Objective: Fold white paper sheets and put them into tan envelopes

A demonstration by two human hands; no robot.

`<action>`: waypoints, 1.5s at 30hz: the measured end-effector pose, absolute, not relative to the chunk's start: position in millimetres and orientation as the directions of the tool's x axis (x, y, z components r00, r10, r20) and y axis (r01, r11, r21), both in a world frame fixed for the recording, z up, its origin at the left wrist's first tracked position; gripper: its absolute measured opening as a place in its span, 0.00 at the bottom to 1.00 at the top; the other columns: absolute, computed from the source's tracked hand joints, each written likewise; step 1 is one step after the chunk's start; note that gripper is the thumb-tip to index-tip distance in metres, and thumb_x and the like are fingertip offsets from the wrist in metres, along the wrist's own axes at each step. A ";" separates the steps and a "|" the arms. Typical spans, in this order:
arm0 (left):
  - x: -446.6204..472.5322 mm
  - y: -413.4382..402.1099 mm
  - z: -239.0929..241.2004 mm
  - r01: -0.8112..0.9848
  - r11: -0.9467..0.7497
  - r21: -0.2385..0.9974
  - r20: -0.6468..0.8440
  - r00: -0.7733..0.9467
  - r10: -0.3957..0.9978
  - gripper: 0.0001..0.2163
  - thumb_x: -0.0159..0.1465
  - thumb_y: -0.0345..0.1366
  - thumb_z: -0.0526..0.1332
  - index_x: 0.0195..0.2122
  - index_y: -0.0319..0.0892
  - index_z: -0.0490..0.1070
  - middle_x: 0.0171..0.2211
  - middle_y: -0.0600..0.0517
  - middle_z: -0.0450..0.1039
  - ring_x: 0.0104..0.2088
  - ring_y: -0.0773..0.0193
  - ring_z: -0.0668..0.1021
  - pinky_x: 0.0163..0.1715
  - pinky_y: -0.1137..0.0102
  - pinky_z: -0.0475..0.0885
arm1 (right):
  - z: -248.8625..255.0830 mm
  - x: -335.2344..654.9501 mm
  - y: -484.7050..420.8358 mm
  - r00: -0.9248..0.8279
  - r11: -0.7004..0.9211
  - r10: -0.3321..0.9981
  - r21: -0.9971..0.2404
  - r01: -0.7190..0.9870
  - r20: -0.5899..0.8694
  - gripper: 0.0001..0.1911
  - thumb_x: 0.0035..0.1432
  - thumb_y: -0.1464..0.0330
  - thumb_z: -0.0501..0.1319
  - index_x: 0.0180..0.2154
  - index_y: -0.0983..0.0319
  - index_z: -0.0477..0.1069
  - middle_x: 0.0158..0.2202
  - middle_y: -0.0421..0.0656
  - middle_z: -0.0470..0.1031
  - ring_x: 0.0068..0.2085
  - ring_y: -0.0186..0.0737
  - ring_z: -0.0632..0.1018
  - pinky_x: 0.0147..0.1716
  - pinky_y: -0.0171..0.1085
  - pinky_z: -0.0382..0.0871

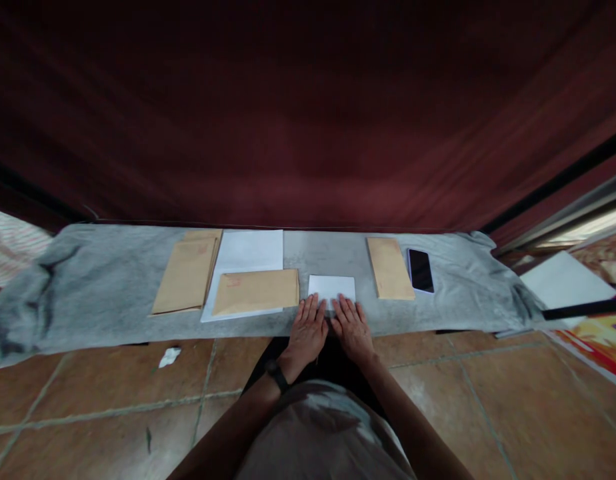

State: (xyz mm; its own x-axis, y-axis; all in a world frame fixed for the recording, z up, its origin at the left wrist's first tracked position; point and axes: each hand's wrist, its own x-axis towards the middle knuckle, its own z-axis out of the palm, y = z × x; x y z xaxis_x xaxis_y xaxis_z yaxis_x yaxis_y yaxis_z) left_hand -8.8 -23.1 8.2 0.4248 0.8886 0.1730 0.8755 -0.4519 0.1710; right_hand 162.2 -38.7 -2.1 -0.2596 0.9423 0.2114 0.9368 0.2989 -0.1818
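A folded white sheet of paper (331, 285) lies flat on the grey cloth-covered table, close to its front edge. My left hand (309, 328) rests on its near left part, palm down with the fingers stretched out. On the near right part lies my right hand (352, 329), also flat with its fingers apart. Just left of the sheet is a stack of brown envelopes (263, 291) with a small red print, lying on top of larger white paper (253, 247).
More brown envelopes (185, 273) lie further left, and another brown envelope stack (391, 269) is at the right beside a phone (421, 271). A dark red curtain (308, 167) hangs behind the grey cloth (108, 287). Crumpled white paper (169, 357) is on the tiled floor.
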 end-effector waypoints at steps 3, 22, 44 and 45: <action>1.1 -15.2 12.0 0.869 -0.453 0.200 0.183 0.422 0.888 0.24 0.72 0.35 0.47 0.68 0.33 0.57 0.69 0.37 0.56 0.71 0.51 0.55 0.69 0.49 0.54 | -3.9 172.8 -41.8 -0.272 0.304 0.942 -0.162 0.939 0.197 0.27 0.72 0.64 0.50 0.70 0.59 0.54 0.71 0.48 0.54 0.70 0.48 0.59 0.68 0.53 0.50; 14.1 4.2 -1.6 0.868 -0.431 0.247 0.214 0.385 0.898 0.24 0.73 0.37 0.47 0.69 0.38 0.56 0.70 0.41 0.56 0.71 0.54 0.57 0.68 0.53 0.58 | -3.0 195.9 -28.9 -0.266 0.319 0.942 -0.299 0.899 0.206 0.25 0.72 0.67 0.48 0.67 0.61 0.60 0.67 0.49 0.64 0.67 0.45 0.65 0.67 0.50 0.56; -89.9 -1.2 29.7 0.934 -0.295 0.201 0.277 0.234 0.932 0.38 0.67 0.43 0.59 0.73 0.43 0.41 0.74 0.39 0.34 0.73 0.44 0.43 0.68 0.44 0.50 | -0.8 171.9 -1.2 -0.250 0.303 0.938 -0.214 0.929 0.242 0.24 0.71 0.66 0.51 0.66 0.61 0.62 0.69 0.51 0.60 0.69 0.50 0.61 0.67 0.55 0.50; -103.5 9.5 30.9 0.947 -0.253 0.196 0.243 0.203 0.948 0.40 0.65 0.45 0.62 0.73 0.44 0.42 0.74 0.38 0.34 0.73 0.43 0.43 0.67 0.42 0.49 | 0.2 171.2 -1.8 -0.248 0.301 0.940 -0.224 0.927 0.236 0.24 0.71 0.66 0.52 0.66 0.61 0.62 0.69 0.52 0.60 0.69 0.50 0.61 0.67 0.55 0.51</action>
State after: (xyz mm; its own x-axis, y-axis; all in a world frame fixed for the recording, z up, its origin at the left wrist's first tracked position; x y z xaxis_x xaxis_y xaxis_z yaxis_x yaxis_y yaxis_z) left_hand -103.5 9.5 30.9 0.2028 0.9485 0.2435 0.9474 -0.2529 0.1961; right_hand 171.2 -1.8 0.2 -0.2478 0.9397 0.2356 0.9271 0.3006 -0.2240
